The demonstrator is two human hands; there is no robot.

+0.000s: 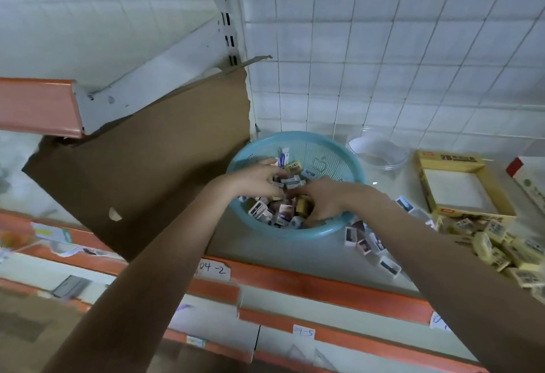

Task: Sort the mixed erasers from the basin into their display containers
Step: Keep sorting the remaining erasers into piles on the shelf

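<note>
A light blue mesh basin [330,148] sits on the shelf, holding several small boxed erasers [265,210] in white, blue and yellow wrappers. Both hands are inside it. My left hand [253,178] has its fingers curled over erasers near the basin's middle. My right hand [321,201] digs into the pile at the front right with its fingers curled round a yellow eraser [302,206]. A yellow display box [427,186] with a white bottom stands to the right. A clear round container [380,148] stands behind the basin.
White erasers [371,245] lie loose on the shelf right of the basin, and a heap of yellow ones [507,248] lies further right. A torn brown cardboard sheet [153,172] leans at the left. The orange shelf edge [324,284] with paper labels runs in front.
</note>
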